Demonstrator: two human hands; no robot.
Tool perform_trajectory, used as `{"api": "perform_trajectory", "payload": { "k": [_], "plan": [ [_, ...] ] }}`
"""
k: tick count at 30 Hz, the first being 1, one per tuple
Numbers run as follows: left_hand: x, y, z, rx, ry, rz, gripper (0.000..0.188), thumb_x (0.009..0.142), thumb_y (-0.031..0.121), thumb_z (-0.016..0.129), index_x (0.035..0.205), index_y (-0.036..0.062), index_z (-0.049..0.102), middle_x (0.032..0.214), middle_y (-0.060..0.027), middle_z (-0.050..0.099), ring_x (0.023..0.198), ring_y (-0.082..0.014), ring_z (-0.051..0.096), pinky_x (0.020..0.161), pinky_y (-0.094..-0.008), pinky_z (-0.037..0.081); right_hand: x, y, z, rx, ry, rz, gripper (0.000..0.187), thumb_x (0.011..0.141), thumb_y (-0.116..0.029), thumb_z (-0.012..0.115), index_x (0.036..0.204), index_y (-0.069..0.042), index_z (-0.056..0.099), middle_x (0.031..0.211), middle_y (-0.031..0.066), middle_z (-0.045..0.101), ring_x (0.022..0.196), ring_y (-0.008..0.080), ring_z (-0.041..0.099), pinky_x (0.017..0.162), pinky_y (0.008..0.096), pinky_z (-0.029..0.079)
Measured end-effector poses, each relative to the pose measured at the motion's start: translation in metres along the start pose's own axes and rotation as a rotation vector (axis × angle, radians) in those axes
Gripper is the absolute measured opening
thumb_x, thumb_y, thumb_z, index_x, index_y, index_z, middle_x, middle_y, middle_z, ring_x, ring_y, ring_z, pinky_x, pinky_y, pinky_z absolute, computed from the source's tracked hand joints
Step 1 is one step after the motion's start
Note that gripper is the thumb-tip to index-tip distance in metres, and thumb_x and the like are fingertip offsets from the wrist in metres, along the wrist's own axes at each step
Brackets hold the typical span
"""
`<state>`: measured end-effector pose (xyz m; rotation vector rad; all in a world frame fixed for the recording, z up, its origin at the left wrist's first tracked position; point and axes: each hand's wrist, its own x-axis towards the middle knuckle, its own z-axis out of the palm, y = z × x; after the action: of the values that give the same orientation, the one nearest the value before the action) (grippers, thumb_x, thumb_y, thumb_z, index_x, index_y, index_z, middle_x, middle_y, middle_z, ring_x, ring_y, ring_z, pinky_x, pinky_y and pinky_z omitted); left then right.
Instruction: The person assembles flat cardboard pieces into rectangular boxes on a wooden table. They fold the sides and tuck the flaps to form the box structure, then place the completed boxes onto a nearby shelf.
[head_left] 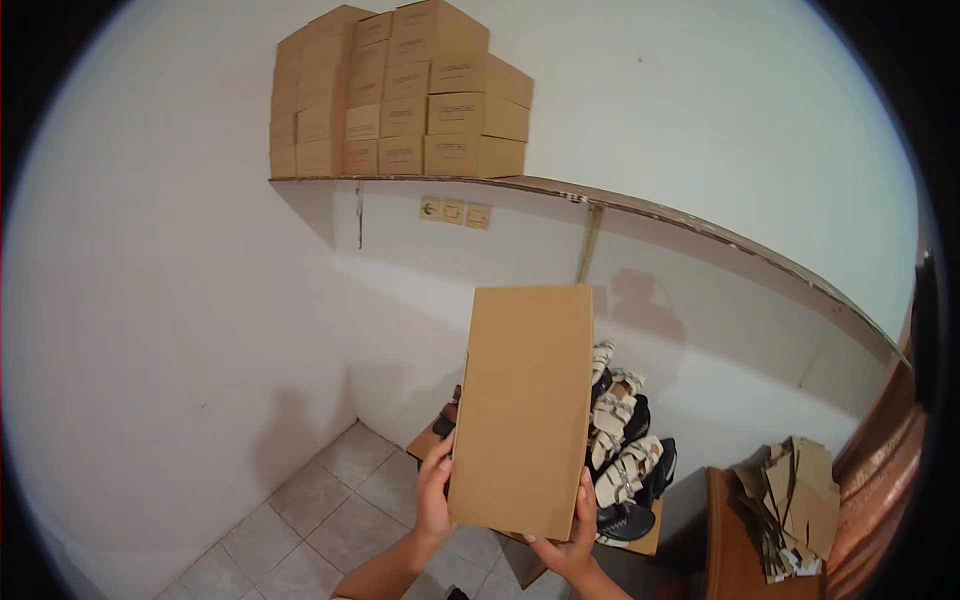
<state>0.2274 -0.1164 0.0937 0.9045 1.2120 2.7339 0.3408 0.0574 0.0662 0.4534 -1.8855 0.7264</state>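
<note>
Cardboard box (525,410) held up, blocking part of the table's (646,546) near edge. Your left hand (434,497) presses its left side; your right hand (572,535) clasps the lower right corner. Probably light, stiff, dentable: hold both sides low, gently.

Box (525,410) between left fingers (437,464) and right fingers (586,497): underside and inside hidden. Beyond fingers: middle of table (424,446) and some shoes (625,468) covered by box. Just above left fingers: dark item (447,422), partly hidden, kind unclear. Below fingers: forearms (385,568) cut by lower edge. Far above fingers: print on stacked boxes (400,80) blurred. Far right of fingers: curtain (885,460) cropped.
</note>
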Motion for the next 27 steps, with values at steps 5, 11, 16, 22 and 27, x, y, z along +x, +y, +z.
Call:
{"api": "perform_trajectory", "payload": {
  "k": [5,11,16,22,27],
  "plan": [
    [0.069,0.018,-0.025,0.011,-0.049,0.228,0.051,0.098,0.038,0.032,0.131,-0.0006,0.039,0.134,-0.0140,0.047,0.126,-0.0217,0.044,0.106,-0.0383,0.034,0.074,0.036,0.054,-0.002,0.131,-0.215,0.087,0.073,-0.029,0.081,0.141,-0.003,0.033,0.145,0.0273,0.034,0.132,0.0497,0.036,0.106,0.0573,0.032],
    [0.178,0.069,-0.033,0.094,-0.295,0.482,0.087,0.084,0.056,0.050,0.145,0.0010,0.021,0.149,-0.0145,0.029,0.140,-0.0246,0.026,0.113,-0.0403,0.025,0.193,0.072,0.112,0.106,0.303,-0.391,0.087,0.073,-0.030,0.081,0.140,-0.001,0.034,0.144,0.0279,0.035,0.130,0.0481,0.038,0.106,0.0555,0.032],
    [0.278,0.117,-0.034,0.194,-0.499,0.612,0.109,0.072,0.041,0.073,0.151,0.0021,0.009,0.155,-0.0134,0.017,0.145,-0.0253,0.016,0.116,-0.0409,0.015,0.302,0.084,0.147,0.135,0.414,-0.479,0.082,0.077,-0.023,0.078,0.140,0.003,0.034,0.145,0.0269,0.034,0.131,0.0426,0.039,0.108,0.0489,0.032],
    [0.378,0.155,-0.040,0.258,-0.645,0.701,0.110,0.066,0.015,0.081,0.152,0.0062,0.012,0.154,-0.0101,0.024,0.143,-0.0240,0.023,0.115,-0.0399,0.021,0.394,0.097,0.177,0.297,0.479,-0.427,0.080,0.082,-0.019,0.074,0.144,0.005,0.029,0.145,0.0213,0.036,0.131,0.0314,0.041,0.107,0.0401,0.033],
    [0.442,0.163,-0.038,0.197,-0.614,0.772,0.091,0.079,0.015,0.076,0.151,0.0073,0.020,0.148,-0.0097,0.034,0.138,-0.0225,0.032,0.113,-0.0388,0.027,0.466,0.096,0.187,0.181,0.528,-0.584,0.057,0.096,-0.016,0.054,0.143,0.005,0.030,0.141,0.0188,0.043,0.128,0.0265,0.044,0.106,0.0376,0.035]
  ]
}}
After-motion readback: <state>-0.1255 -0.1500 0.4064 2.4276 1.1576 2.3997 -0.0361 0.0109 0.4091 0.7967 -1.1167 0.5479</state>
